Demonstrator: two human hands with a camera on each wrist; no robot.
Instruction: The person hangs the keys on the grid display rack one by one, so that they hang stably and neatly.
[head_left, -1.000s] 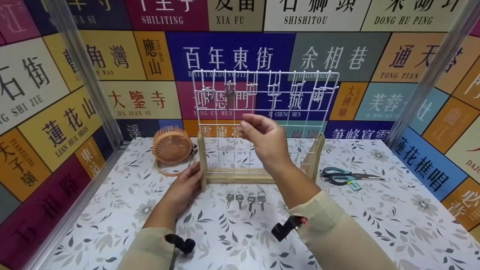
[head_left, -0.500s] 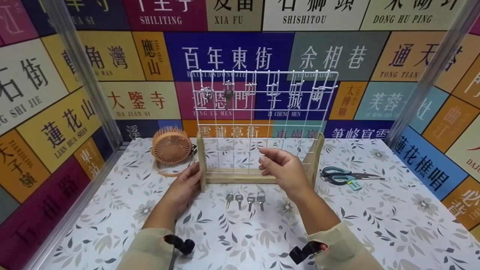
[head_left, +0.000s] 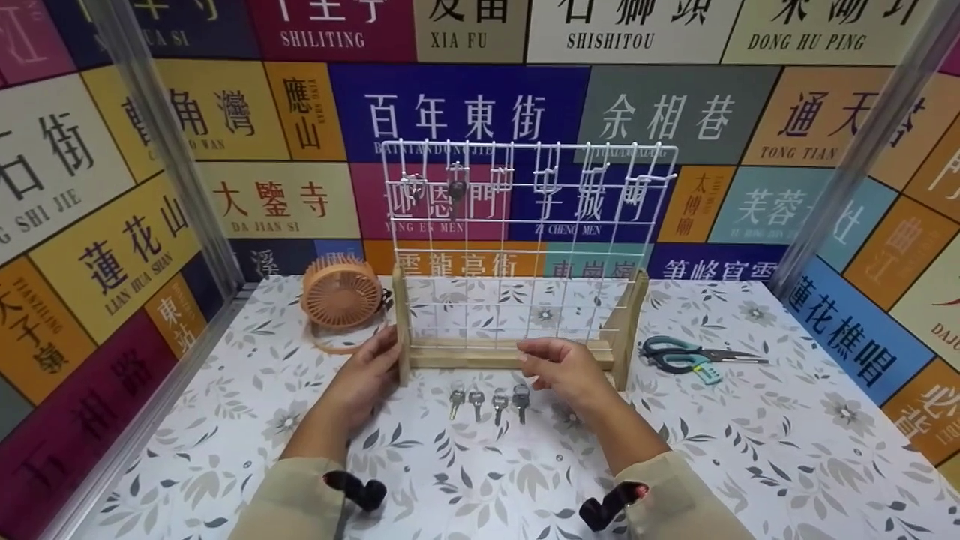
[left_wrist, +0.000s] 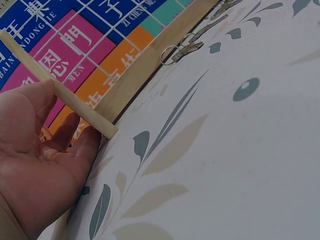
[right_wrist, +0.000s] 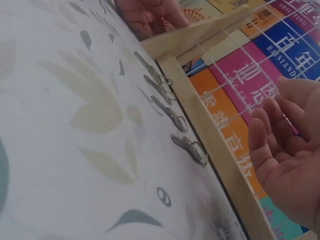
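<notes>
A white wire grid rack stands upright in a wooden frame. My left hand holds the frame's left wooden post, thumb on one side and fingers behind it in the left wrist view. My right hand hovers near the bottom bar with fingers loosely bent and nothing in them. Just below and left of it, several keys with small rings lie in a row on the table. Hooks line the top of the grid. Metal keys hang from the second hook, and small metal items are on the leftmost one.
An orange fan stands left of the rack. Right of it lie scissors or pliers with teal handles. A leaf-patterned cloth covers the table, and walls with coloured sign panels enclose it.
My right hand has come down from in front of the grid's middle to near the keys by the bottom bar. The left hand has stayed at the post.
</notes>
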